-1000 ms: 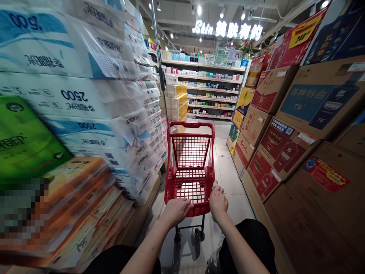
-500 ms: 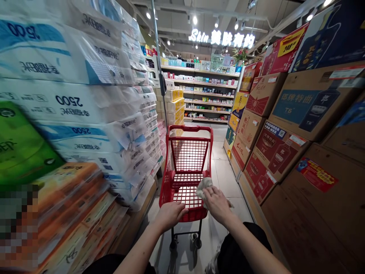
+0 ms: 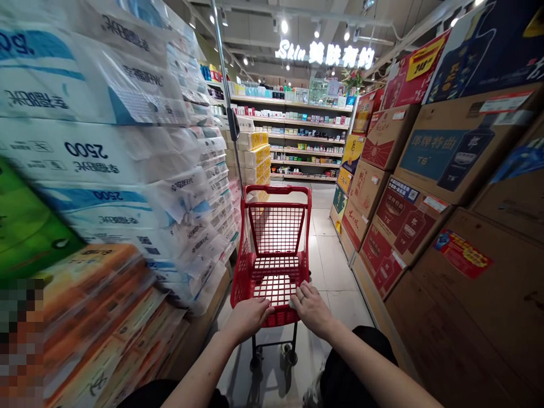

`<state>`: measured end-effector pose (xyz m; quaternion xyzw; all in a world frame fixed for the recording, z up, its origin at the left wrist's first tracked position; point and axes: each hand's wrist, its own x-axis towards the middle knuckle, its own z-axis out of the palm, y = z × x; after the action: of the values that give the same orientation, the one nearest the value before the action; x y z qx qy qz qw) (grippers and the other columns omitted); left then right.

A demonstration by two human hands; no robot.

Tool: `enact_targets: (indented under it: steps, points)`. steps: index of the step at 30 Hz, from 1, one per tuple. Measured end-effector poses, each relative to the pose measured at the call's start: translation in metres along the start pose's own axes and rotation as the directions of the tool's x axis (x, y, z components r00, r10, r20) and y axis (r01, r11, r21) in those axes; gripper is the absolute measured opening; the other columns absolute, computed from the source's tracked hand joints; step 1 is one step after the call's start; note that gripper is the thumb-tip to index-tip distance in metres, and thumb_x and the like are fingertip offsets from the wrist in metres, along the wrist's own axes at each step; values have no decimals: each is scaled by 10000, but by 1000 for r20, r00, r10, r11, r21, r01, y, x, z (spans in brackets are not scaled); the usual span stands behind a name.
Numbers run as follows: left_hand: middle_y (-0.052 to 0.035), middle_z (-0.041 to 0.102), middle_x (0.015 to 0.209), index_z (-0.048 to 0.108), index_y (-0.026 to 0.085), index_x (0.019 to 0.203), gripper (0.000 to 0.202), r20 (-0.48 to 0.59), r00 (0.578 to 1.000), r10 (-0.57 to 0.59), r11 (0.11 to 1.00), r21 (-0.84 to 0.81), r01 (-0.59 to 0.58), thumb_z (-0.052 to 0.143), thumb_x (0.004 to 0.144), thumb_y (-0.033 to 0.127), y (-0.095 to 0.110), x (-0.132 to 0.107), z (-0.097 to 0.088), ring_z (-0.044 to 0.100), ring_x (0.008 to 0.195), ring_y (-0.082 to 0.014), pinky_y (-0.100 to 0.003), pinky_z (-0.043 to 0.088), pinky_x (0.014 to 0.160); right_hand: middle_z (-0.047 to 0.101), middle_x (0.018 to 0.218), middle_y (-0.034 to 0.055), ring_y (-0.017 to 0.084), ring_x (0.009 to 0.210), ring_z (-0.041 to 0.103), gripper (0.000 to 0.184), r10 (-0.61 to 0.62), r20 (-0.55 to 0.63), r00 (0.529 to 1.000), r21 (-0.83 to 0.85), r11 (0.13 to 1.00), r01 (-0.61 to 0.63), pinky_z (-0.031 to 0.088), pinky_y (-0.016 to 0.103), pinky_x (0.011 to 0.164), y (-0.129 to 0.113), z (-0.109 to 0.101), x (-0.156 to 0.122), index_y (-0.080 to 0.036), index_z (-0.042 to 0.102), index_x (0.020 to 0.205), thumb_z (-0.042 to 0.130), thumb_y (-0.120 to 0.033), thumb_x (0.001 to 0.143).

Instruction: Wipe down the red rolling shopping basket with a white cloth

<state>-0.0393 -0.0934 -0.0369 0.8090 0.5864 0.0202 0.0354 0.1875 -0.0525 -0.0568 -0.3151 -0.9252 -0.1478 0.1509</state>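
Note:
A small red shopping cart point(image 3: 278, 231) with a grid-sided basket stands right in front of me. My left hand point(image 3: 249, 318) is closed over the near left part of its basket rim. At the near right corner of the basket, my right hand point(image 3: 313, 309) presses down with its fingers curled over the edge. A pale bit of cloth point(image 3: 292, 304) peeks out under its fingertips; the palm hides the rest.
Plastic-wrapped tissue packs point(image 3: 110, 153) are stacked high on my left, with orange packs point(image 3: 102, 300) nearer me. Cardboard cartons point(image 3: 433, 147) line the right side. Shelves of small goods point(image 3: 293, 130) stand across the far end. A metal pole point(image 3: 227, 85) rises left of the cart.
My right hand has moved slightly left and down along the basket's right edge, and the cloth has gone mostly out of sight under it. My left hand stays on the rim.

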Motion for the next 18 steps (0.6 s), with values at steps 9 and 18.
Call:
enact_targets:
  steps: [9, 18]
  points:
    - [-50, 666, 924, 581, 213, 880, 498, 42, 999, 6, 999, 33, -7, 184, 940, 508, -11, -5, -6, 625, 866, -197, -286, 426, 700, 478, 1338, 166, 265, 1281, 387, 614, -114, 134, 984, 220, 972, 82, 261, 413, 1112, -3, -26, -2, -67, 251, 1434, 467, -284, 902]
    - [-49, 668, 909, 575, 224, 869, 499, -32, 999, -37, 999, 19, 37, 170, 944, 504, -5, -7, 1, 625, 848, -206, -300, 416, 678, 633, 963, 129, 207, 939, 569, 296, -330, 155, 931, 23, 943, 331, 416, 375, 901, 24, -19, 13, -76, 443, 1231, 373, -128, 949]
